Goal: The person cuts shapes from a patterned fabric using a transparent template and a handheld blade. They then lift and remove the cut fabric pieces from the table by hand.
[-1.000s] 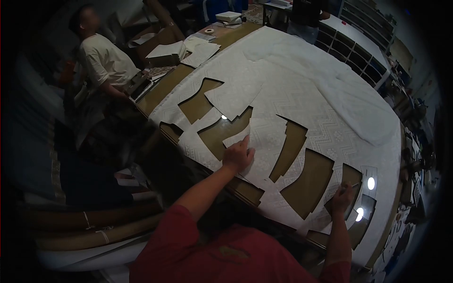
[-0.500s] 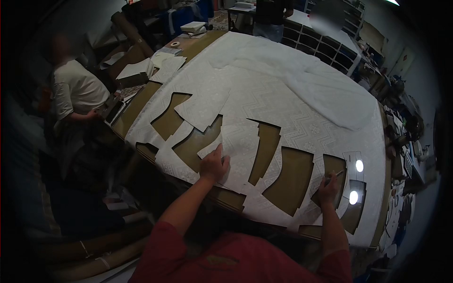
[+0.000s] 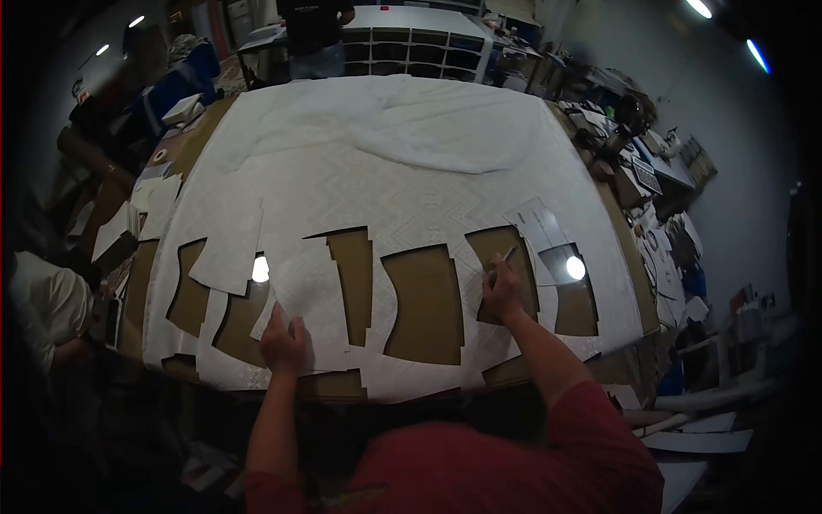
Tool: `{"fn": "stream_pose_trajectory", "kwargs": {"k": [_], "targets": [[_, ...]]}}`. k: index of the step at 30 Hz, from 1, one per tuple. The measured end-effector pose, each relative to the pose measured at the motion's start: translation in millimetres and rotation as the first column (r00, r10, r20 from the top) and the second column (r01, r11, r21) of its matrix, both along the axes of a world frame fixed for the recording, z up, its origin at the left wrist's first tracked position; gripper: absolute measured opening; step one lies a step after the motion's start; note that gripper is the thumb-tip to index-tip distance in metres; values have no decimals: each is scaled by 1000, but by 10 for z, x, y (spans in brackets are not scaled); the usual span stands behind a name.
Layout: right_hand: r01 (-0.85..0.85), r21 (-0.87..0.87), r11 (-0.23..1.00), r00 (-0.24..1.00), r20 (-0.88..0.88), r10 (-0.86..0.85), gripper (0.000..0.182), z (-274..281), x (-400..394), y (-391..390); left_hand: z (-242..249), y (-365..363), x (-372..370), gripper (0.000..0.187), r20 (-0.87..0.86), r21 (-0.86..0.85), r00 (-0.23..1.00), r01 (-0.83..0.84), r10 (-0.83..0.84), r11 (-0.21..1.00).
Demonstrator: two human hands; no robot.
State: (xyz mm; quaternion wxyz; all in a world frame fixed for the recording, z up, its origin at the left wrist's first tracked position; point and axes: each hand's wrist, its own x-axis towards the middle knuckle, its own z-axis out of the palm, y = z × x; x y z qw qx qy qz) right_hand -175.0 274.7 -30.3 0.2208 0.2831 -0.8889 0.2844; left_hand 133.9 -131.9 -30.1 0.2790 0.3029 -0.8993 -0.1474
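White patterned fabric (image 3: 428,197) covers the large table, with several curved shapes cut out that bare a brown surface. On a loose white fabric piece (image 3: 308,291) left of centre rests my left hand (image 3: 284,340), fingers apart and nothing visible in it. My right hand (image 3: 503,289), closed round a slim dark tool (image 3: 509,255), is over a cut-out right of centre. A clear template (image 3: 538,224) lies just beyond that hand to the right. Another loose fabric piece (image 3: 227,244) is at the left.
Fluffy white wadding (image 3: 428,141) lies at the far side. One person (image 3: 315,34) stands behind the table, another person (image 3: 51,300) is at the left edge. Shelving (image 3: 415,53) stands at the back; cluttered items (image 3: 642,171) line the right side.
The view has swung to the right. My left hand stays on the fabric piece, and my right hand still holds the tool over the same cut-out, slightly farther up it.
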Motion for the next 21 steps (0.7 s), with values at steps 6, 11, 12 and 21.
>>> {"fn": "stream_pose_trajectory", "kwargs": {"k": [6,11,12,21], "targets": [[4,-2,1000,997,76,-4,38,-3,1,-12,31,2,20,58,23,21,1000,-18,17,1000],[-23,13,1000,999,32,23,38,-7,2,-15,18,0,14,59,15,-5,1000,-19,19,1000],[0,7,1000,998,63,-1,39,7,17,-10,18,-12,23,59,21,-8,999,-47,47,999],[0,74,997,998,70,-5,45,-231,-144,99,33,39,33,58,2,-2,995,-96,96,995]]}}
